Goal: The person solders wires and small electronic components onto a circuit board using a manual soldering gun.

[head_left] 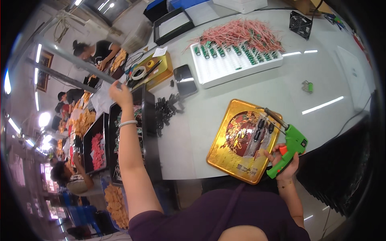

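Observation:
My right hand (287, 164) is wrapped round the handle of a green glue gun (295, 140) with an orange trigger. Its nozzle points up and left, over the far right part of a gold tin lid (221, 154) with a red round picture. Small black parts (258, 134) lie on that lid below the nozzle. Stretched out to the far left, my left hand (121, 96) has its fingers curled at the end of a grey bar (94, 70). Whatever it may hold is hidden. Under that forearm stands a black bin (149, 136) of wired parts.
Black pieces (165, 110) are heaped beside the bin, near a phone (185, 80). Behind stands a white tray (237, 74) of green coils with pink wires (245, 34). A black fan (300, 25) lies far right. Other people (86, 54) sit along the left.

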